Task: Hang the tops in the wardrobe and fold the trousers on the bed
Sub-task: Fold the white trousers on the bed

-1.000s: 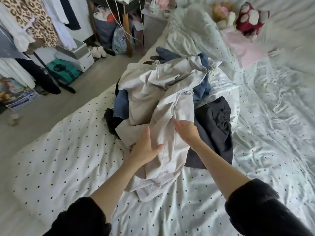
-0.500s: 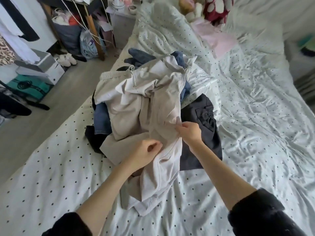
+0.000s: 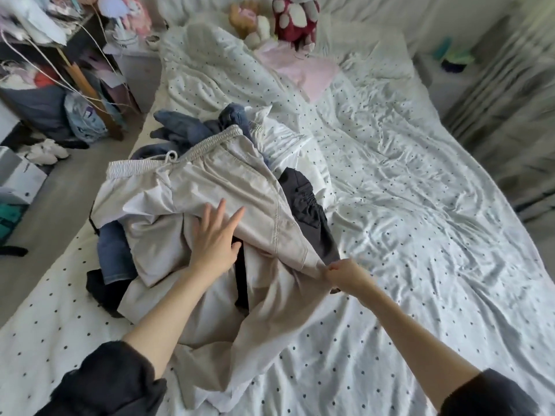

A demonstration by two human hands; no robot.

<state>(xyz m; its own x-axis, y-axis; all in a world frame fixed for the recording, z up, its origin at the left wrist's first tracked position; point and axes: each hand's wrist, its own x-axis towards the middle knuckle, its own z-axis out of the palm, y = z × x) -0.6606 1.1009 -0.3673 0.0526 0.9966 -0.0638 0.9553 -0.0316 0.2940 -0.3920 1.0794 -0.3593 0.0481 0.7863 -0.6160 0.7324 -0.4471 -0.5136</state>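
Bed [image 3: 420, 235]: left hand [image 3: 214, 241] now flat on beige trousers [image 3: 210, 187]; right hand [image 3: 345, 273] pinching hem.

Free: bare spotted sheet of the bed [image 3: 405, 223] right of the clothes pile [image 3: 192, 205] and along the near edge | Blocked: pile fills centre-left; plush toys [image 3: 279, 22] and pink cloth [image 3: 303, 67] at the far end | Left: cluttered rack [image 3: 60, 85] beside the bed, blurred, gaps possibly narrow

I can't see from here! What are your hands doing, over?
Left hand flat on beige trousers. Right hand pinching their edge. Trousers unfolded, atop clothes pile.
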